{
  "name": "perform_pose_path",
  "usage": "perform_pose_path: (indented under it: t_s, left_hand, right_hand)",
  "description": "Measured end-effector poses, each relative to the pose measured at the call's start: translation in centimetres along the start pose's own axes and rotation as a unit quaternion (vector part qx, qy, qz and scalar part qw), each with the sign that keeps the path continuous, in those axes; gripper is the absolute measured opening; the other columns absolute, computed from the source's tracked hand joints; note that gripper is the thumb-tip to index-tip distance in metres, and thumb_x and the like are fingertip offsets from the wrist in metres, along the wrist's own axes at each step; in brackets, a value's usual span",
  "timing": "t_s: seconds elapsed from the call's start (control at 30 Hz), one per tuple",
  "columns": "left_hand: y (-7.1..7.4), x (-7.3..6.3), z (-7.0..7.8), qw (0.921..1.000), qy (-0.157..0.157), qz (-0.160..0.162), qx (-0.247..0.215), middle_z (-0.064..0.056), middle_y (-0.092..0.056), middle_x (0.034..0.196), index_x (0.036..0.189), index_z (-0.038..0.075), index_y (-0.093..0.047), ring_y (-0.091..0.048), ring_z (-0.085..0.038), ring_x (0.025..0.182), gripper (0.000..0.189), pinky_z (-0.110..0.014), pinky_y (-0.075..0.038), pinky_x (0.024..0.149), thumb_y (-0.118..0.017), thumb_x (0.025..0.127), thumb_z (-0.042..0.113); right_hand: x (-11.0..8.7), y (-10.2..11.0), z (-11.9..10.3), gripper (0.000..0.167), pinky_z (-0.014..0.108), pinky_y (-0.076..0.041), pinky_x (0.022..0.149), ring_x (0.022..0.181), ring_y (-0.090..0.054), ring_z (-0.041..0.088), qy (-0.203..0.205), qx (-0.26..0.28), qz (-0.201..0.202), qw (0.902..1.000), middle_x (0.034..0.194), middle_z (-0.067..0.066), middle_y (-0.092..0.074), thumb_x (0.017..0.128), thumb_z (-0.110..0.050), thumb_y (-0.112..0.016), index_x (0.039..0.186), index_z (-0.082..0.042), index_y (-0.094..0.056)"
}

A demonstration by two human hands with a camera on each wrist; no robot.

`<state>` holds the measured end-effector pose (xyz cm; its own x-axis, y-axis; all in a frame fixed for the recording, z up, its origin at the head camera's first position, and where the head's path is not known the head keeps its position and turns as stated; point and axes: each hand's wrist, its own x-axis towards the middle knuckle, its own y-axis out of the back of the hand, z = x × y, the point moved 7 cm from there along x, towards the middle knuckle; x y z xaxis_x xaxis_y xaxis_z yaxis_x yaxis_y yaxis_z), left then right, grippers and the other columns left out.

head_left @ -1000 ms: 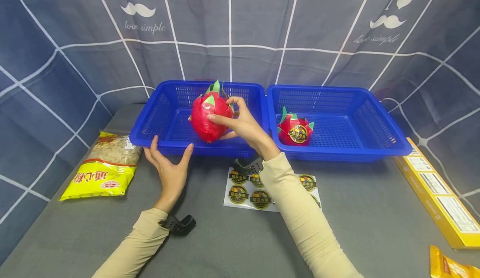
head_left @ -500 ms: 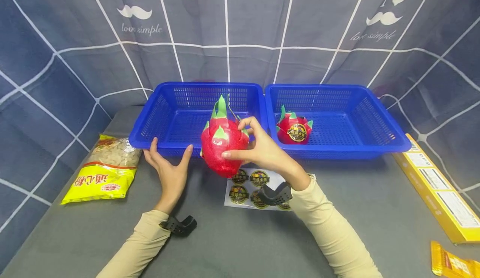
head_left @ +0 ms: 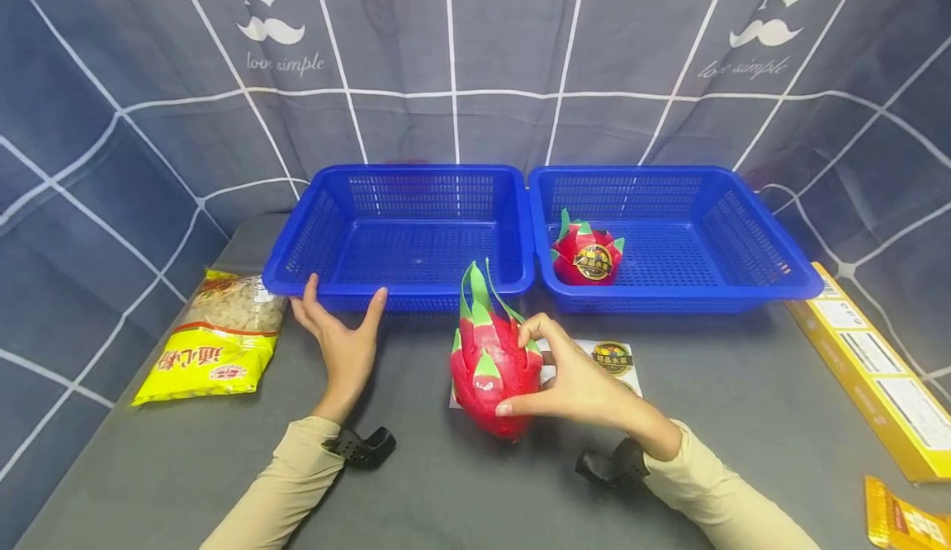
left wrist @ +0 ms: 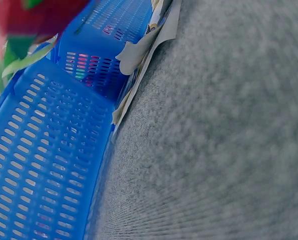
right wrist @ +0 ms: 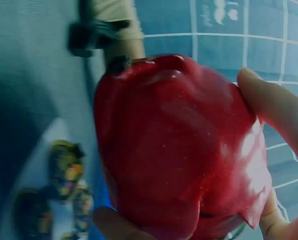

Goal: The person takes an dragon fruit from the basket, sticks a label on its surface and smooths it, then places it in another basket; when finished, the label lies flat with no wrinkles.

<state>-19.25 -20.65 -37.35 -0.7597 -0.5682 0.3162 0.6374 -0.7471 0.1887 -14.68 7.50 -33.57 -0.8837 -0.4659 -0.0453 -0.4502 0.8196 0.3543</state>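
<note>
We find the left hand [head_left: 345, 352] spread against the left basket [head_left: 401, 290], presumably steadying it; the right hand [head_left: 575, 381] grips the dragon fruit [head_left: 490, 372] from the right, over the sticker sheet [head_left: 611, 356], apparently for control.

On the grey table [head_left: 461, 504], a blue basket [head_left: 423, 290] sits at eleven o'clock, a second basket [head_left: 691, 293] at one, a yellow box [head_left: 880, 376] at three, an orange packet [head_left: 908, 523] at four, a pasta bag [head_left: 211, 339] at ten, a sticker sheet [head_left: 612, 357] near the middle.
</note>
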Motion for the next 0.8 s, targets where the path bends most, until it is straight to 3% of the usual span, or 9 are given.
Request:
perform_pose_path:
  t_s: [0.2, 0.37, 0.6, 0.8]
  left_hand:
    - [0.0, -0.7, 2.3, 0.9998, -0.009, 0.000, -0.018, -0.017, 0.006, 0.149, 0.140, 0.013, -0.020, 0.003, -0.028, 0.139, 0.086, -0.045, -0.008, 0.114, -0.074, 0.074, 0.023]
    - [0.4, -1.1, 3.9, 0.9996, -0.011, 0.003, -0.025, -0.021, 0.005, 0.148, 0.139, 0.008, -0.021, 0.002, -0.032, 0.139, 0.083, -0.044, -0.007, 0.114, -0.073, 0.075, 0.019]
    - [0.0, 0.0, 0.2, 0.9998, -0.016, 0.011, -0.005, -0.009, 0.004, 0.150, 0.139, 0.029, -0.021, 0.001, -0.018, 0.140, 0.087, -0.039, -0.011, 0.114, -0.074, 0.071, 0.039]
    - [0.1, 0.0, 0.0, 0.9999, -0.013, 0.007, -0.001, -0.010, 0.004, 0.150, 0.139, 0.028, -0.021, 0.000, -0.018, 0.140, 0.088, -0.040, -0.012, 0.114, -0.075, 0.071, 0.039]
  right_hand:
    - [-3.1, 0.0, 0.9, 0.061, 0.027, -0.056, 0.061, 0.090, -0.058, 0.025, 0.003, 0.005, 0.020, 0.9998, 0.118, 0.012, -0.040, 0.063, -0.023, -0.082, 0.101, -0.015, -0.036]
    - [-5.2, -0.7, 1.2, 0.061, 0.025, -0.055, 0.060, 0.090, -0.059, 0.024, 0.000, 0.007, 0.036, 0.9993, 0.114, 0.011, -0.042, 0.061, -0.022, -0.083, 0.101, -0.014, -0.037]
    - [-7.0, -1.1, 2.0, 0.060, 0.019, -0.053, 0.058, 0.098, -0.051, 0.026, -0.011, -0.056, 0.052, 0.9970, 0.110, 0.003, -0.043, 0.058, -0.033, -0.084, 0.098, -0.021, -0.041]
    - [-7.8, -1.9, 2.5, 0.060, 0.018, -0.051, 0.064, 0.105, -0.046, 0.022, -0.038, -0.113, 0.029, 0.9924, 0.106, -0.003, -0.043, 0.056, -0.043, -0.082, 0.097, -0.028, -0.041]
